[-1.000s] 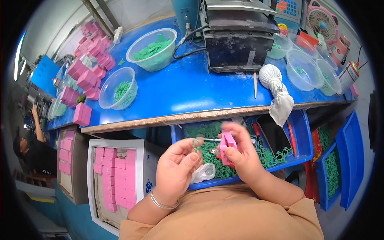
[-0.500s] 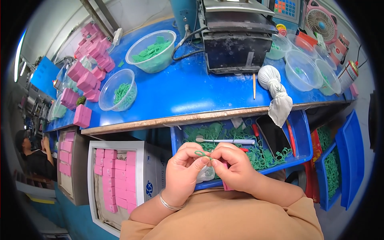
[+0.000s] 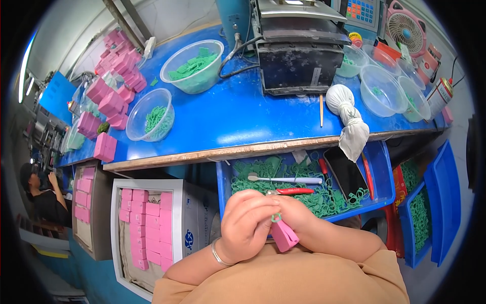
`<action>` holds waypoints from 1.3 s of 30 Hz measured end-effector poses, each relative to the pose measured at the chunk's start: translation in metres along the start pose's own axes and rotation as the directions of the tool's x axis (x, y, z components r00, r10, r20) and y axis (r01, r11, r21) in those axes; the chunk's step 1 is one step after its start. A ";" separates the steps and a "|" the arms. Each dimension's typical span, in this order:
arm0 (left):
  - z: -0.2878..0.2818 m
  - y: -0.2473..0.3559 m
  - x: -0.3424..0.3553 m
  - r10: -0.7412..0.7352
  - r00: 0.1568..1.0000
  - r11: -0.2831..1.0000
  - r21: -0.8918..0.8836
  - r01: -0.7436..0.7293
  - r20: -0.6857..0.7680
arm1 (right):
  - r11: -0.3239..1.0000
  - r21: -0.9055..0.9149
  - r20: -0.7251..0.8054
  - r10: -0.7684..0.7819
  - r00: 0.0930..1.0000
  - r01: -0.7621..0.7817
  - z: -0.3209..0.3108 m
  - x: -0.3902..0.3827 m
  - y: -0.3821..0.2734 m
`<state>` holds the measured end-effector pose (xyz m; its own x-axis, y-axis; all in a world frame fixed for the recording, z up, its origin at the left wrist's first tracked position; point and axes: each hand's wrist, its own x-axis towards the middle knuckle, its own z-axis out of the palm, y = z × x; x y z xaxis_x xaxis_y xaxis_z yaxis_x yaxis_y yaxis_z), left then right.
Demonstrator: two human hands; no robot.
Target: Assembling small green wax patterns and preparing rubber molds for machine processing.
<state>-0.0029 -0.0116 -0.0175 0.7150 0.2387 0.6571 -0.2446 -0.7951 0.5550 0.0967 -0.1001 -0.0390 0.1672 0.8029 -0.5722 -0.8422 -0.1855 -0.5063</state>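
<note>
The pink block is sitting just below the green loop, close to the shirt. The left hand is grasping the loop; the right hand's grip I cannot tell. Ahead, the blue tray is edging the workspace, red-handled pliers lying nearest; a white box is standing leftward.

blue workbench, pale wall behind, tube light
</note>
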 end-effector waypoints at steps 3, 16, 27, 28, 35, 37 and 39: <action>0.000 0.003 -0.004 -0.335 0.941 0.870 -0.369 0.327 0.044 | 0.995 0.000 0.073 -0.104 0.992 0.104 -0.012 0.000 -0.003; -0.002 0.000 -0.006 -0.567 0.799 0.382 -0.795 0.471 0.201 | 0.862 -0.156 0.398 -0.393 0.829 0.483 -0.013 -0.021 -0.010; 0.003 -0.002 -0.010 -0.602 0.773 0.319 -0.827 0.463 0.200 | 0.853 -0.189 0.325 -0.414 0.850 0.487 -0.012 -0.018 -0.008; 0.003 -0.003 -0.011 -0.583 0.786 0.328 -0.826 0.459 0.205 | 0.852 -0.189 0.325 -0.414 0.850 0.487 -0.012 -0.018 -0.008; -0.002 -0.004 -0.008 -0.548 0.804 0.355 -0.806 0.473 0.231 | 0.829 -0.176 0.361 -0.448 0.818 0.531 -0.014 -0.019 -0.008; -0.003 -0.006 -0.008 -0.540 0.810 0.360 -0.807 0.467 0.228 | 0.833 -0.171 0.362 -0.444 0.820 0.526 -0.014 -0.020 -0.008; -0.004 -0.006 -0.007 -0.532 0.816 0.367 -0.808 0.462 0.225 | 0.844 -0.190 0.370 -0.412 0.833 0.502 -0.013 -0.021 -0.009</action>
<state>-0.0093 -0.0067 -0.0237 0.8610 0.4926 0.1262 -0.2887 0.2692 0.9188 0.1077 -0.1230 -0.0310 0.2963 0.9546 -0.0290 -0.5297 0.1390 -0.8367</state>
